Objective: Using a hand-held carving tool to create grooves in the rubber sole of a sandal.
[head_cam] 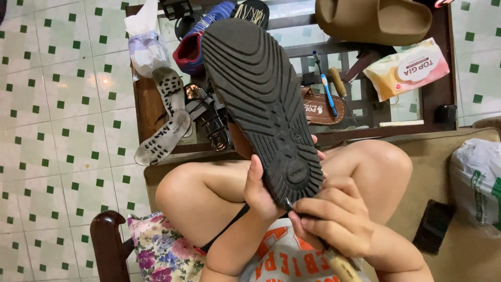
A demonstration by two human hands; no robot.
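Observation:
A black shoe [255, 94] is held sole-up in front of me, its ridged rubber sole facing the camera and its heel nearest my body. My left hand [258, 190] grips the heel from the left side and below. My right hand [336, 219] is closed around a tool with a pale wooden handle [342, 266]; its metal tip touches the heel edge of the sole. My bare knees sit under the shoe.
A glass-topped wooden table [146, 109] ahead carries two pale insoles [167, 117], black sandals [211, 117], a blue and red shoe [195, 42], a tan slide [373, 18], a brown sandal, a blue toothbrush [326, 86], a packet [407, 68]. Floral cushion [162, 248] lower left, plastic bag [477, 177] right.

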